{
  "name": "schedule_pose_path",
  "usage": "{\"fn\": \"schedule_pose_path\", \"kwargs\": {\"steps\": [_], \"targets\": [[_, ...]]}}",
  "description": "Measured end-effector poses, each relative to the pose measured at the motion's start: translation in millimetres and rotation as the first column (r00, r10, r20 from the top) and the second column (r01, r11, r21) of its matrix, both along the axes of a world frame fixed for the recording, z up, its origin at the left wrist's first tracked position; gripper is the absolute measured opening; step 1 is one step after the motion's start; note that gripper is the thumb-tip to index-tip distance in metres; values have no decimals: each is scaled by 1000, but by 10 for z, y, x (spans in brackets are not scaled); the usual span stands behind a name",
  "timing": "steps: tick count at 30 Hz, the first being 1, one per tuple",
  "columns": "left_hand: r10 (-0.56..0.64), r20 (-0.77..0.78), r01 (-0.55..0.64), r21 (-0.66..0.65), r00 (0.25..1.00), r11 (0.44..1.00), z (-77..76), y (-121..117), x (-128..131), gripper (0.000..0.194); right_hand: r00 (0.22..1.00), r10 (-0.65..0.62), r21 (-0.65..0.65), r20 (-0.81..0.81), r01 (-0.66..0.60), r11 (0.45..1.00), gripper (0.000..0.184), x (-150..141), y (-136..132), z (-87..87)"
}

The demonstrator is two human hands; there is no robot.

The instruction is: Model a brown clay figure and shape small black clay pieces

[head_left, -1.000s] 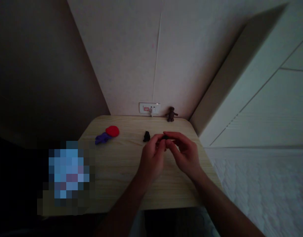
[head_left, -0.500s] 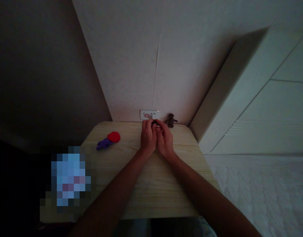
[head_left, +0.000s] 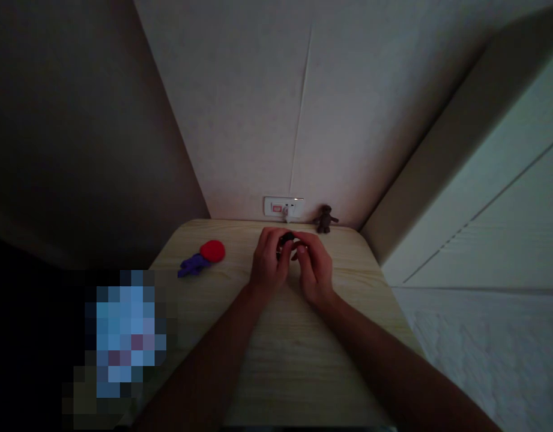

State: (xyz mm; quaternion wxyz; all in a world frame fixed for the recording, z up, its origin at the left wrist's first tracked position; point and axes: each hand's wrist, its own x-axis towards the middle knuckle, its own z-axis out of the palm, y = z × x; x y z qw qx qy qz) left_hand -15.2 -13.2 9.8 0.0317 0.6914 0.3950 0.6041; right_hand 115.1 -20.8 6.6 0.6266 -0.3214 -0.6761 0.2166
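A small black piece [head_left: 286, 238] sits between my two hands above the wooden tabletop; its kind is hard to make out because fingers cover most of it. Thumb and fingers of my left hand [head_left: 268, 261] are closed around it. From the other side, my right hand [head_left: 317, 267] has curled fingers whose tips reach the same piece. Beyond my right hand, a dark brown clay-like figure [head_left: 325, 220] with a round head stands close to the wall. To the left lies a purple figure [head_left: 194, 264] with a red disc-shaped part [head_left: 212, 251] at its upper end.
A wall socket plate [head_left: 283, 207] with a plug in it is just behind the wooden table [head_left: 276, 360]. A blurred-out blue patch [head_left: 127, 330] covers something at the table's left. White cabinet panels [head_left: 492, 222] and quilted bedding [head_left: 474, 348] are at the right.
My hands have moved slightly apart, and the right hand has opened out a little, showing more of the black piece. The view has shifted a bit.
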Motion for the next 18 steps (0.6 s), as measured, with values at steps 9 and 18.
{"fn": "schedule_pose_path", "kwargs": {"steps": [9, 18], "targets": [[-47, -36, 51, 107, 998, 993, 52, -92, 126, 20, 948, 97, -271, -302, -183, 945, 25, 99, -40, 68], [-50, -75, 57, 93, 996, 994, 46, -105, 127, 25, 893, 130, -386, -430, -312, 868, 21, 83, 17, 98]]}}
